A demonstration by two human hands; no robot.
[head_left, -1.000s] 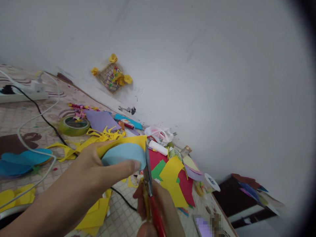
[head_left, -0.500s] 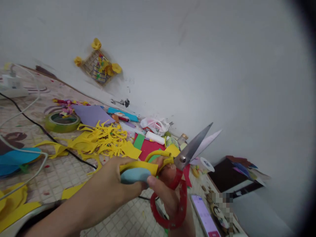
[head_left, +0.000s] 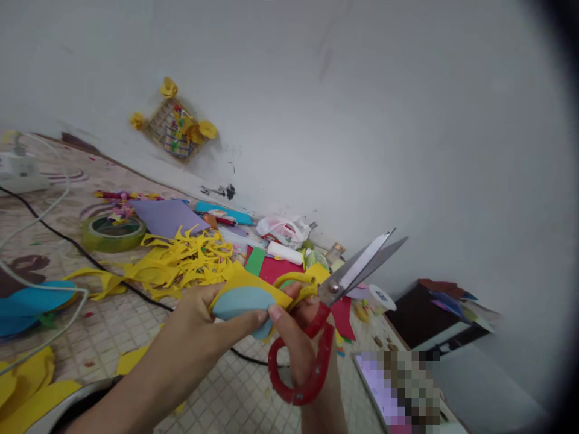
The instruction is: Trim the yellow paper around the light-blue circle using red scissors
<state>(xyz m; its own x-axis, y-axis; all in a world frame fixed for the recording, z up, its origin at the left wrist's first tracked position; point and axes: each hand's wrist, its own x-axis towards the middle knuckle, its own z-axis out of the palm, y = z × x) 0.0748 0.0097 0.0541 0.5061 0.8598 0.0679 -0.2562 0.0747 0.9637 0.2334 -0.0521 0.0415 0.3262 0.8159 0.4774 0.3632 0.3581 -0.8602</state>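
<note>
My left hand [head_left: 199, 331] pinches a piece of yellow paper [head_left: 244, 278] together with a light blue oval piece [head_left: 242, 302] that lies against it. My right hand [head_left: 301, 337] has its thumb tip at the right end of these papers. Red-handled scissors [head_left: 333, 289] hang on my right hand, their blades parted a little and pointing up and right. A curled yellow strip [head_left: 296, 278] sits by the right fingers. Behind the hands lies a heap of yellow paper scraps [head_left: 194, 256].
A roll of tape [head_left: 113, 234], purple paper [head_left: 167, 216] and a black cable [head_left: 90, 259] are at the left. Red paper [head_left: 275, 265] and a white roll [head_left: 284, 252] lie beyond the hands. A phone [head_left: 373, 386] is at the right. A decorated grid [head_left: 178, 129] hangs on the wall.
The yellow and blue papers have turned to show more of their faces. The scissors have tilted slightly, with the handles shifted left. The view has moved slightly.
</note>
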